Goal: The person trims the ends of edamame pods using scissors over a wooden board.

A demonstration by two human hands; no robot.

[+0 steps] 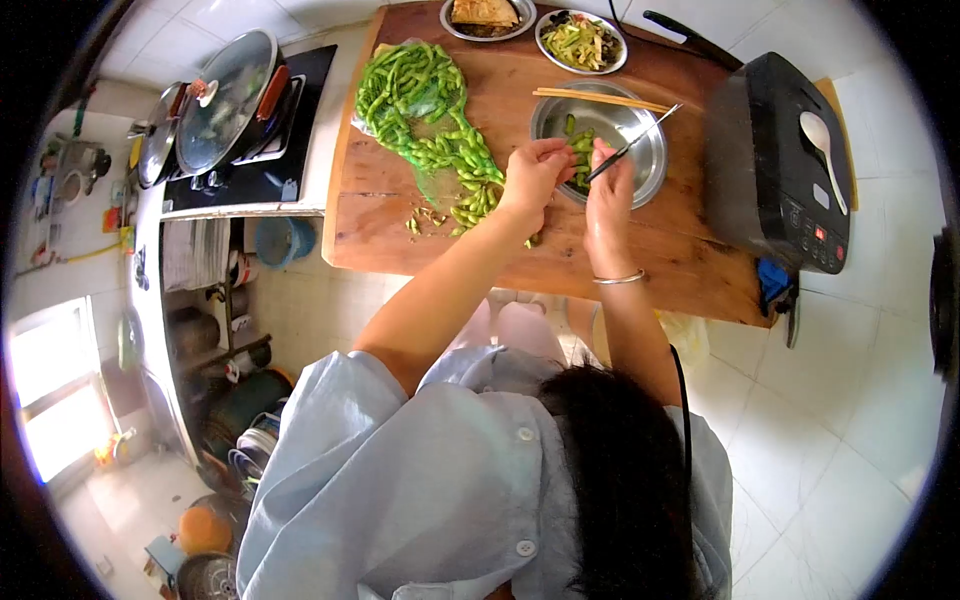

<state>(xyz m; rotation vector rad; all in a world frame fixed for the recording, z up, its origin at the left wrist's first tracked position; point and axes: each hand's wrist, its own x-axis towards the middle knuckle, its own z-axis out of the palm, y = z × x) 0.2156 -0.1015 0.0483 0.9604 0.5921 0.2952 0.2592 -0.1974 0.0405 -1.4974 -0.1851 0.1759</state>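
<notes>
My right hand [608, 200] wears a bracelet at the wrist and holds a pair of scissors [640, 140]. Their blades point up and right over the metal bowl [654, 165]. Just left of it, my left hand [538, 178] is curled with its fingers close together at the bowl's left rim. Whatever those fingers hold is hidden. Green soybean pods [578, 145] lie inside the bowl, partly behind my hands. A pair of chopsticks [600, 97] rests across the bowl's far rim. To the left, a green mesh bag [430, 185] spills many more soybean pods [410, 95] onto the wooden board.
Pod trimmings [425, 217] lie on the wooden table [385, 235]. Two dishes of food stand at the back, one with a vegetable dish [580, 42]. A black rice cooker [775, 150] with a white spoon [822, 155] stands right. A lidded pan [228, 105] sits on the stove at left.
</notes>
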